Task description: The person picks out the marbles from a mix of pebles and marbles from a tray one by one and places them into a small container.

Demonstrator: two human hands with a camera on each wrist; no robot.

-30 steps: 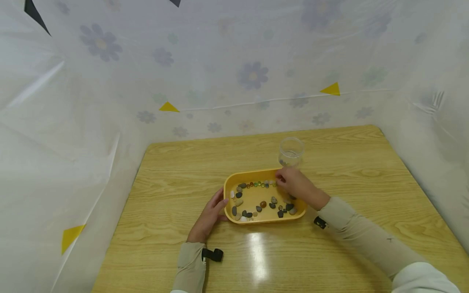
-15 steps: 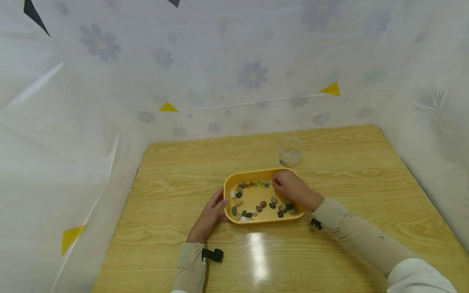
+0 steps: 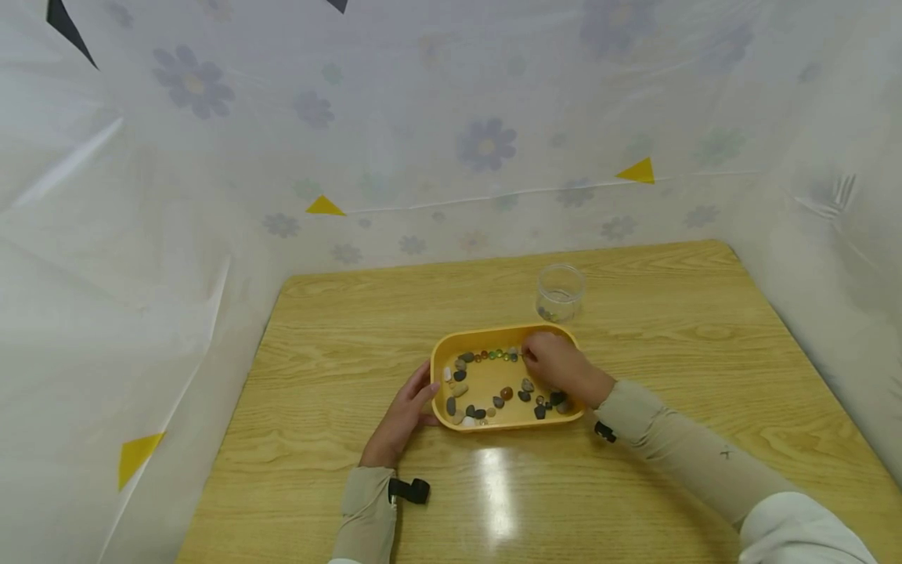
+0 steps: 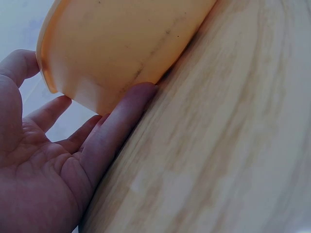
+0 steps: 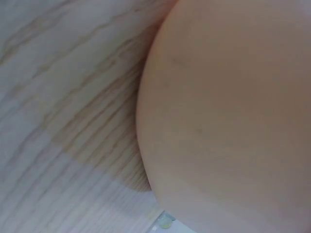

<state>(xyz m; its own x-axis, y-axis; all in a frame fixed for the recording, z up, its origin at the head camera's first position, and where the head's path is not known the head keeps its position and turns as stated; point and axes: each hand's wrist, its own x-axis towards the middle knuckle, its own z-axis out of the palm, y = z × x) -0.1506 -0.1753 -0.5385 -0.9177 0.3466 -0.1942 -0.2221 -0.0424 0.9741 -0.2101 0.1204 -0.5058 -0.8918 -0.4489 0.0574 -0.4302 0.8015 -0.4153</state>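
A yellow tray [image 3: 486,423] holds grey, black and white pebbles and a row of small coloured glass beads [image 3: 499,355] along its far side. My left hand [image 3: 405,411] holds the tray's left end, thumb at the rim. In the left wrist view, the left hand's fingers [image 4: 129,107] lie against the outside of the tray wall [image 4: 112,53]. My right hand [image 3: 560,364] reaches into the tray's right half, fingers bent down at the right end of the bead row. Its fingertips are hidden, and I cannot tell what they hold.
A clear round jar [image 3: 560,294] with a few beads at its bottom stands just behind the tray. The wood-grain table [image 3: 352,313] is bordered by white flowered sheeting [image 3: 409,157] at the back and sides.
My right hand has moved left and slightly toward me inside the tray, along the bead row, uncovering the jar's base. The left hand and the tray stay in place.
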